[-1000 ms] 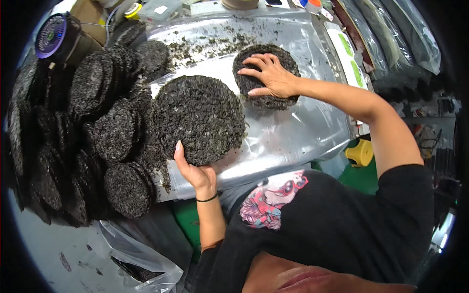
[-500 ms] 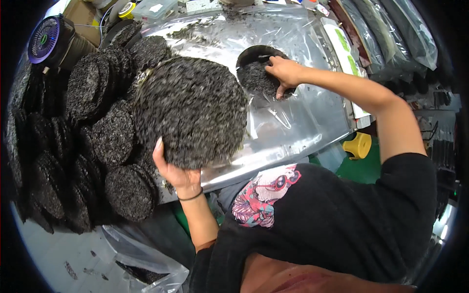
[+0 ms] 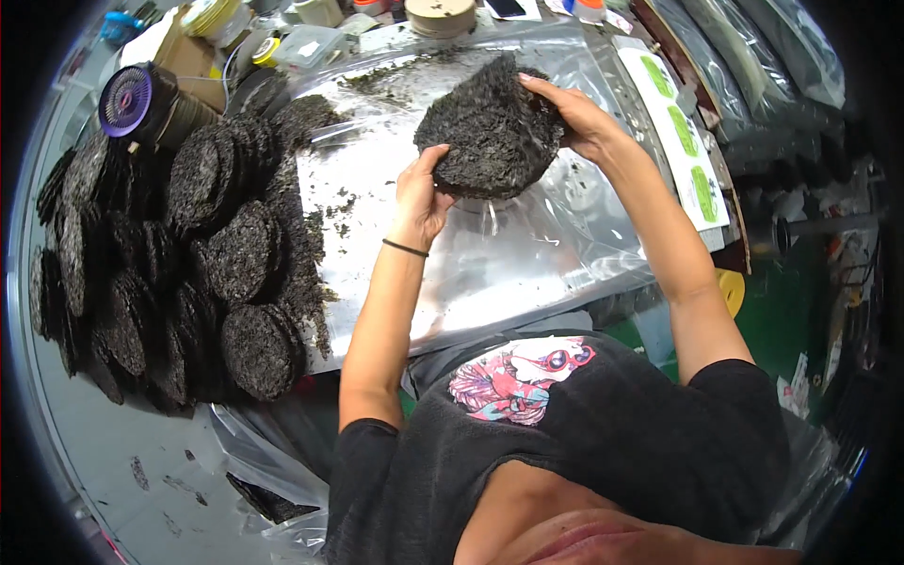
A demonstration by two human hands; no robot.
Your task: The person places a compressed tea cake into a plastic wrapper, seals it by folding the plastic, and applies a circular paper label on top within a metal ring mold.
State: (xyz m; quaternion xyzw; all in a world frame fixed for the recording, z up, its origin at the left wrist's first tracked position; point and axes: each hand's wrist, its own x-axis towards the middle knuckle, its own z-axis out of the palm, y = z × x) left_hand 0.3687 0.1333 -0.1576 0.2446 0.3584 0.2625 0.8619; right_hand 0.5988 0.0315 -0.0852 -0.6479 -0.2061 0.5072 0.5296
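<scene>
Both my hands hold a dark, round, rough cake of what looks like dried seaweed (image 3: 490, 141). Its far part rises in a fold or flap toward the right. My left hand (image 3: 422, 196) grips the near left edge, thumb on top and fingers partly beneath. At the right edge, my right hand (image 3: 582, 121) is closed on the cake with the thumb over its upper side. Under it spreads a clear plastic sheet (image 3: 593, 221) on a shiny metal tabletop (image 3: 377, 292). The round dark spot seen earlier is hidden behind the cake.
Many similar discs (image 3: 247, 250) are piled at the left, with loose crumbs beside them. A purple-rimmed fan (image 3: 127, 99) stands at the back left. Tubs and a round tin (image 3: 440, 14) line the far edge. A white strip with green labels (image 3: 680, 132) borders the right side.
The cake in my left hand has moved away from me and to the right, over the round dark spot. My right hand has left that spot and now grips the cake too.
</scene>
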